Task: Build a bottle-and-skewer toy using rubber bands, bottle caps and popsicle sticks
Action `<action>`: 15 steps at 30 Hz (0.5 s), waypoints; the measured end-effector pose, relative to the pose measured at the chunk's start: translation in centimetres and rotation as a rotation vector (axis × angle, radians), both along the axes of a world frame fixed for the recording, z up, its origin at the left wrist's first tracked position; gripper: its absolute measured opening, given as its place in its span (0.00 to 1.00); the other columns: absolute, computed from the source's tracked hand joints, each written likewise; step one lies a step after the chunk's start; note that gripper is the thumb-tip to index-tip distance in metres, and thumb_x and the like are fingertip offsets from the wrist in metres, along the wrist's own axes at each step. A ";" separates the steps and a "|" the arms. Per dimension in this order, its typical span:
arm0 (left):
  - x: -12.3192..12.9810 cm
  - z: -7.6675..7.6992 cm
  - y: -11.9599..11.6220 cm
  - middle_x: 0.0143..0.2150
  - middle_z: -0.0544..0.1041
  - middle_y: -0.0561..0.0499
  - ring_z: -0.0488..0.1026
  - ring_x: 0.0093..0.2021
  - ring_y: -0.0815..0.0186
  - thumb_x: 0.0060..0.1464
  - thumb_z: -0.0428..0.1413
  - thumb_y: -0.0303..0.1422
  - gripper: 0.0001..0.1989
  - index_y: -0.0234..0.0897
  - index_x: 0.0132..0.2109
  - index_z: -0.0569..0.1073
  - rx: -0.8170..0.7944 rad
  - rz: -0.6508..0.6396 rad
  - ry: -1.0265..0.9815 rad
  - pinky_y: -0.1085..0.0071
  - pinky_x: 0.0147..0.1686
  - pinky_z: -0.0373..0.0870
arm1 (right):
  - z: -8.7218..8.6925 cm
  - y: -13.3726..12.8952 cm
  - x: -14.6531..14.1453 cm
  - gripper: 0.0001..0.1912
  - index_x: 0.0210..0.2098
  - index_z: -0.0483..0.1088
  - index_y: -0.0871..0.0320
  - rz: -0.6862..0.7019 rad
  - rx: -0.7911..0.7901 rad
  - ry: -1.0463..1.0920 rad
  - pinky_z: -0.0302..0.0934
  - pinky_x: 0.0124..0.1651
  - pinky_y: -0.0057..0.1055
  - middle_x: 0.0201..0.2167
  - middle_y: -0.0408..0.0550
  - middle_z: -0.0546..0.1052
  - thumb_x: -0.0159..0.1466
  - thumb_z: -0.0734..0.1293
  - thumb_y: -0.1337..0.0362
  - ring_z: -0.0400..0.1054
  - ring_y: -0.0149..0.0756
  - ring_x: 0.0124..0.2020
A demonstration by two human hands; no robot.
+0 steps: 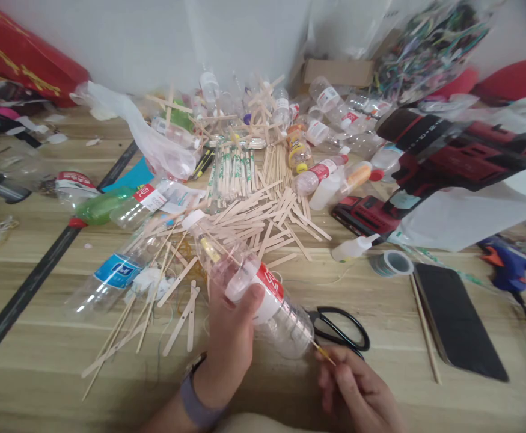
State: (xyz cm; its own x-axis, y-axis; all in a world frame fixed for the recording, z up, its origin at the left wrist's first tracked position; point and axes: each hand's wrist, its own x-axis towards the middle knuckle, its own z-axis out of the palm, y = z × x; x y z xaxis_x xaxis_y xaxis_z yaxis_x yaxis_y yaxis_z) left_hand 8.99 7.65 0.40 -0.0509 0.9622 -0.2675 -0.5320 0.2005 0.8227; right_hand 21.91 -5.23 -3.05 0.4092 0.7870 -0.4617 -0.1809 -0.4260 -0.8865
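A clear plastic bottle (290, 325) with a red and white label and a white cap lies tilted in my left hand (233, 331), whose fingers are wrapped round its middle. The cap end points up and to the left. My right hand (353, 385) pinches a thin wooden stick (324, 353) at the bottle's base. The stick's far end meets the base, and a thin line shows inside the bottle. Black-handled scissors (341, 329) lie just behind my right hand, partly hidden by the bottle.
Flat wooden sticks (240, 225) are heaped behind the bottle. A blue-labelled bottle (113, 276) lies at the left. On the right are a red and black power drill (452, 156), a tape roll (393, 263), a phone (461, 322) and a blue glue gun (508, 264).
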 end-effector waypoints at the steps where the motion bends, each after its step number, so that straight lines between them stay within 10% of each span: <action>1: 0.0 0.0 0.0 0.44 0.79 0.46 0.77 0.43 0.56 0.40 0.70 0.39 0.30 0.41 0.50 0.70 -0.003 0.004 0.000 0.63 0.42 0.75 | 0.0 0.1 0.0 0.27 0.28 0.69 0.55 -0.014 0.016 -0.008 0.57 0.21 0.27 0.16 0.40 0.70 0.54 0.69 0.36 0.63 0.31 0.15; 15: -0.3 0.2 -0.1 0.44 0.79 0.47 0.78 0.42 0.60 0.41 0.70 0.38 0.30 0.40 0.51 0.69 -0.016 0.026 -0.057 0.66 0.42 0.75 | 0.5 -0.2 0.1 0.27 0.21 0.69 0.55 0.000 0.029 -0.078 0.57 0.23 0.28 0.14 0.42 0.69 0.52 0.71 0.37 0.62 0.31 0.17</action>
